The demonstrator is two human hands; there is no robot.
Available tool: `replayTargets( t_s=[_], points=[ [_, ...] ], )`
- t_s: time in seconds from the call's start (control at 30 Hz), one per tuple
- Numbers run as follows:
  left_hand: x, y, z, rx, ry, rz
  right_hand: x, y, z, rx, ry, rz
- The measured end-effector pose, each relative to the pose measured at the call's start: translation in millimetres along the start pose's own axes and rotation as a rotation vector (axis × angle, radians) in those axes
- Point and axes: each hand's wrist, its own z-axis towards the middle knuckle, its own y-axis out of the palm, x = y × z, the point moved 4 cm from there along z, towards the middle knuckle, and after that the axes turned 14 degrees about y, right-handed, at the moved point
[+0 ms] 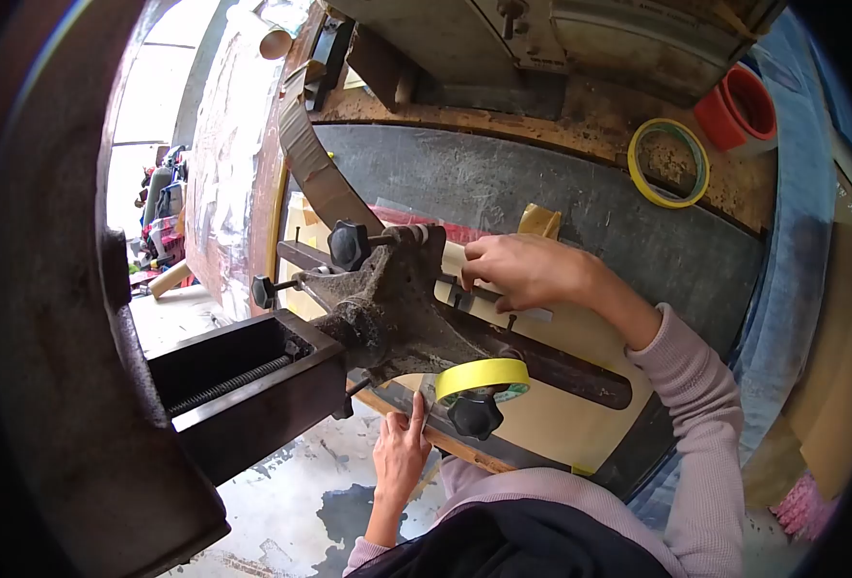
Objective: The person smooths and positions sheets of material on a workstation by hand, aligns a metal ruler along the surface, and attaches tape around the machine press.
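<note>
My right hand (532, 270) reaches over the dark bench, its fingers bent down at a thin metal strip (538, 313) beside the machine's bar; what its fingertips hold, if anything, is hidden. My left hand (403, 451) is at the bench's front edge, index finger stretched out against a thin flat piece (429, 397). Between the hands stands a dark cast-metal machine head (387, 299) with black knobs (474, 414). A yellow tape roll (482, 378) hangs on it above one knob. Tan sheet material (580, 405) lies beneath the bar.
A thick machine arm (69, 289) fills the left side. At the back right are a second yellow tape roll (668, 164) and a red container (737, 108). A metal housing (638, 48) stands at the back. A curved, taped strip (315, 164) rises behind the machine head.
</note>
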Motion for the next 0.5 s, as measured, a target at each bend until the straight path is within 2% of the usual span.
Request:
replayTargets(
  t_s=[0.17,0.37,0.5],
  points=[
    [0.3,-0.9,0.0,-0.004,-0.001,-0.009,-4.1,-5.3,-2.9,-0.058,0.064,-0.017],
    [0.3,-2.5,0.7,-0.008,-0.006,-0.022,-3.3,-1.8,0.3,0.028,0.027,-0.012],
    [0.3,-2.3,0.8,-0.004,-0.005,-0.022,-2.2,-10.9,0.4,-0.02,0.042,0.156]
  ],
)
